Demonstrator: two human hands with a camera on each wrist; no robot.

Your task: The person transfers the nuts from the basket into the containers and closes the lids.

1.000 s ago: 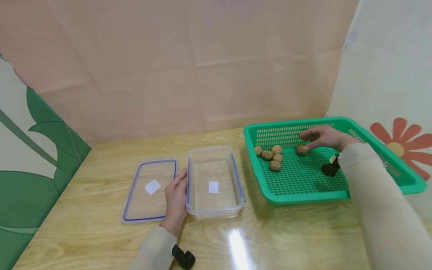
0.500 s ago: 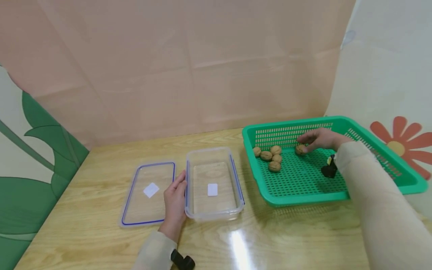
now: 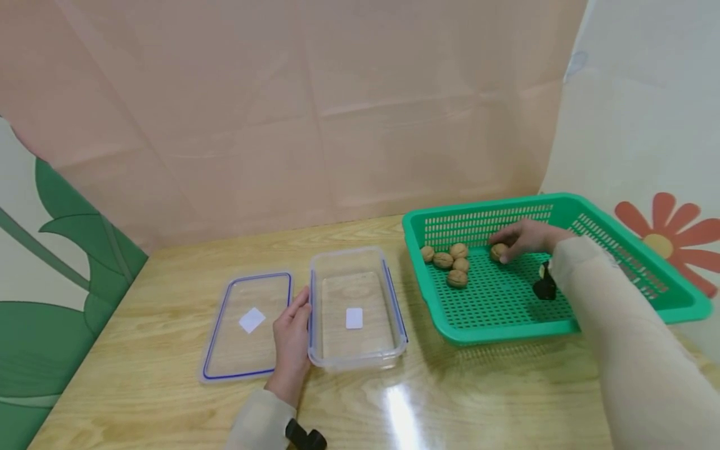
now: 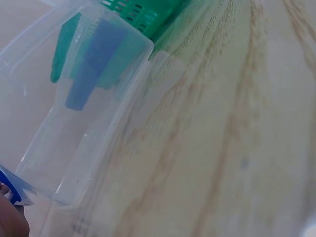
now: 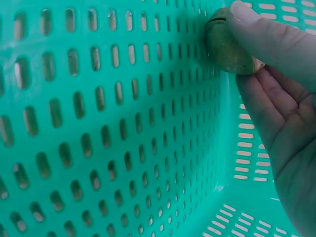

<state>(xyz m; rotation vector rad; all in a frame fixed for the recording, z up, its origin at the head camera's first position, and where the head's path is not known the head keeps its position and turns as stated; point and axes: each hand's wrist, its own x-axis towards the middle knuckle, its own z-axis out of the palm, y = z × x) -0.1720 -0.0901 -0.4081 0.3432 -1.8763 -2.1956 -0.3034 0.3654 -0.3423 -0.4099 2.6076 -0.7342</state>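
Observation:
In the head view my right hand (image 3: 525, 239) is inside the green basket (image 3: 506, 334), pinching a walnut (image 3: 497, 252) near the back wall. The right wrist view shows the thumb on one side of this walnut (image 5: 228, 47) and fingers on the other. Several more walnuts (image 3: 457, 279) lie grouped at the basket's left end. My left hand (image 3: 291, 344) rests with fairly straight fingers along the left side of a clear plastic container (image 3: 360, 361), which holds no walnuts. In the left wrist view only a bit of that hand (image 4: 12, 217) shows, beside a blue edge strip.
A clear lid (image 3: 247, 356) with a blue seal and a white label lies flat on the wooden table (image 3: 450, 400), left of the container. A pinkish backdrop (image 3: 315, 112) stands behind the table. A printed wall (image 3: 647, 125) rises at the right, beyond the basket.
My right hand has lowered slightly onto the walnut and its fingers have closed round it. The left hand stays at the container, and the view has shifted a little.

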